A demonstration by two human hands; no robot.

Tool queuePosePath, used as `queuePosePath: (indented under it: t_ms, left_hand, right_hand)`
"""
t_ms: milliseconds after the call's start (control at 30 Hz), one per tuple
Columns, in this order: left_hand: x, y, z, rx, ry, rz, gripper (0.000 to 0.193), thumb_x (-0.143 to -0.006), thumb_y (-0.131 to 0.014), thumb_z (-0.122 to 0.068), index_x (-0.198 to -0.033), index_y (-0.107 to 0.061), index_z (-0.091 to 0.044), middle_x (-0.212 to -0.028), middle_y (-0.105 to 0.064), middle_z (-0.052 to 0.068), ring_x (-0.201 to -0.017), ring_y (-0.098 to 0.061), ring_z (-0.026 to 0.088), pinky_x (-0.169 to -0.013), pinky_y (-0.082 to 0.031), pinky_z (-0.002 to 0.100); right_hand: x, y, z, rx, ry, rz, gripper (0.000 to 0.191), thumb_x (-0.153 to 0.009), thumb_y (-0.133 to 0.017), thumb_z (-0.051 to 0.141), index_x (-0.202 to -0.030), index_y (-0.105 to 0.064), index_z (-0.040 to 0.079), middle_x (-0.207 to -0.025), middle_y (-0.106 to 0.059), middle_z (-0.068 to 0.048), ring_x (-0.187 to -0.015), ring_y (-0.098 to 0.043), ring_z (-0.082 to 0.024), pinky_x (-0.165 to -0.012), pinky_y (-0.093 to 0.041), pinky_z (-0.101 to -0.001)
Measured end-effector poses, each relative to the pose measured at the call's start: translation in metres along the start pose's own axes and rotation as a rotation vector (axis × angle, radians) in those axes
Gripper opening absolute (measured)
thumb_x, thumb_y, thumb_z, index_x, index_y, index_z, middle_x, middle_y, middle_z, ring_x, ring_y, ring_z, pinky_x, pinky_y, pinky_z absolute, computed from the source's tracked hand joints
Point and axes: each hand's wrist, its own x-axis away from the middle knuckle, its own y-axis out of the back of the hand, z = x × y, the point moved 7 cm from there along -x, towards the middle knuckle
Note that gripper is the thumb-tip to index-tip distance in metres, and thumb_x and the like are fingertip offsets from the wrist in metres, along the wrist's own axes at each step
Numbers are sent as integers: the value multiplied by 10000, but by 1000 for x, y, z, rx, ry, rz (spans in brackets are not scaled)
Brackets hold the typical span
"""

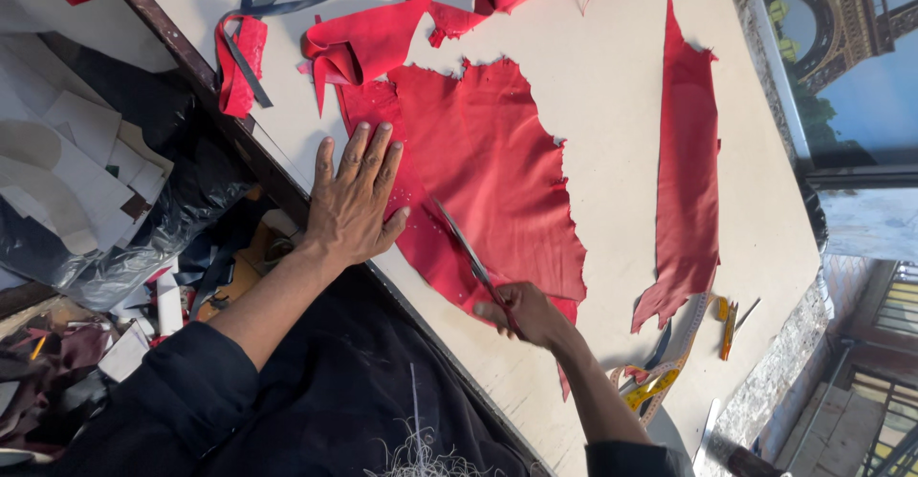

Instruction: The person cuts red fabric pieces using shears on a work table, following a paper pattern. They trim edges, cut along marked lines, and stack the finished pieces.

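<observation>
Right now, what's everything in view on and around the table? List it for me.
large leather piece: one, red, table centre, under both hands
long leather strip: one, red, right of it
leather scraps: several, red, top of table
dark strap: one, navy, top left
scissors: one pair, metal, cutting into the large piece
measuring tape: one, yellow, lower right
table: one, cream
offcut pile: many, pale and dark, left of table
left hand: flat on the leather
right hand: grip closed on the scissors
</observation>
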Motion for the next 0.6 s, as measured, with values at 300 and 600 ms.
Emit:
queuePosePath:
  t_ms: [300,600]
  left_hand:
    - [-2,2,5,16,17,7,878,-897,-511,-527,-1594,-321,-28,-1693,-191,161,-1551,-183,331,-1210,-90,630]
    - [-2,7,7,43,17,-14,894,-910,-497,-565,-1590,-327,-10,-1689,-198,166,-1554,-171,329,-1215,-89,623]
  right_hand:
    - [-13,-11,31,-86,46,-42,591,-773,-793,600,-637,-646,44,-517,-608,-50,-453,-600,-122,-448,-489,-282]
    - [-35,-26,65,-256,97,-35,568,-862,-729,568,-619,-597,72,-521,-590,-45,-460,-575,-120,-466,-480,-279]
